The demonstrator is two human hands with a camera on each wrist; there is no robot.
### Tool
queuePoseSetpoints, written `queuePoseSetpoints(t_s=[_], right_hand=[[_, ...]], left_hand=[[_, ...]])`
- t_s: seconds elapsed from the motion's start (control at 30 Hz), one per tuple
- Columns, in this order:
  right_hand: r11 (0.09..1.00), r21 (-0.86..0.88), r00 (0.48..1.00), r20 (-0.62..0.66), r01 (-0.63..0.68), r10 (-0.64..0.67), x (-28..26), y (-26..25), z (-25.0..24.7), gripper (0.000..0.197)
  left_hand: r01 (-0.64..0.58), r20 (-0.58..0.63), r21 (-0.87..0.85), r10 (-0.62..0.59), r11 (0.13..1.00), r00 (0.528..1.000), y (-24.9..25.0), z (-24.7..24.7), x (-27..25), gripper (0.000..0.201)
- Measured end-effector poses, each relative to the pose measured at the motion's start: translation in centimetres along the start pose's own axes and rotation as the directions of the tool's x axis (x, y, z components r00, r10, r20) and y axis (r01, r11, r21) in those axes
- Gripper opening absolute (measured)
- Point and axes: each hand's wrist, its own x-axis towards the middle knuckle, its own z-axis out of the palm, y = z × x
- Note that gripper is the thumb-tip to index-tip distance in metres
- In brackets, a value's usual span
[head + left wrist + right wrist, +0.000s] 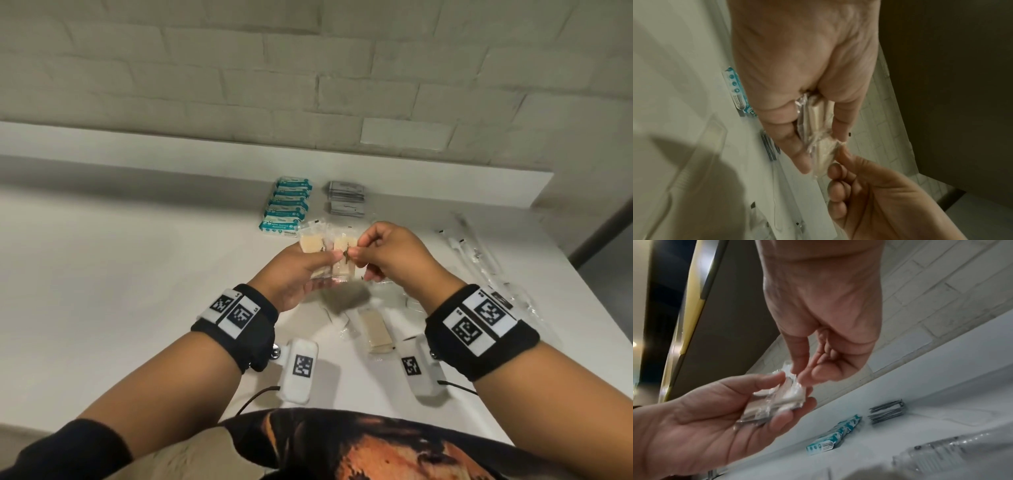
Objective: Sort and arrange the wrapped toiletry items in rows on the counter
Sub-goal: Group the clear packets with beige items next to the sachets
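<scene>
Above the white counter (137, 274) my left hand (301, 274) holds a small stack of clear-wrapped beige packets (325, 250), thumb on top and fingers beneath. In the left wrist view the packets (818, 123) sit between thumb and fingers. My right hand (370, 253) pinches the wrapper edge of the top packet (791, 382) between thumb and forefinger. Another beige wrapped packet (375, 330) lies on the counter below the hands. A row of teal-and-white packets (287, 207) and a row of grey sachets (346, 198) lie at the back.
Clear-wrapped long items (479, 253), like toothbrushes, lie scattered to the right near the counter's right edge. More clear wrappers (404, 301) lie under my right hand. A brick wall (308, 68) with a raised ledge (239, 154) bounds the back.
</scene>
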Motion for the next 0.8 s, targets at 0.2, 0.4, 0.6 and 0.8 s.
queuePoseSetpoints(t_s=[0.2, 0.4, 0.6, 0.8], right_hand=[[0.962, 0.271, 0.997, 0.074, -0.044, 0.025, -0.5, -0.1, 0.6, 0.033], [0.945, 0.320, 0.997, 0.055, -0.071, 0.056, -0.3, 0.0, -0.3, 0.006], [0.984, 0.171, 0.997, 0.063, -0.054, 0.043, -0.3, 0.6, -0.3, 0.008], [0.990, 0.142, 0.999, 0.047, -0.016, 0.009, -0.7, 0.9, -0.7, 0.008]], left_hand=[[-0.029, 0.080, 0.031, 0.027, 0.999, 0.996, -0.1, 0.8, -0.2, 0.025], [-0.088, -0.019, 0.036, 0.088, 0.996, 0.996, -0.1, 0.6, 0.1, 0.014], [-0.102, 0.046, 0.079, 0.099, 0.992, 0.994, -0.1, 0.9, -0.1, 0.014], [-0.129, -0.109, 0.070, 0.136, 0.989, 0.985, 0.0, 0.5, 0.1, 0.020]])
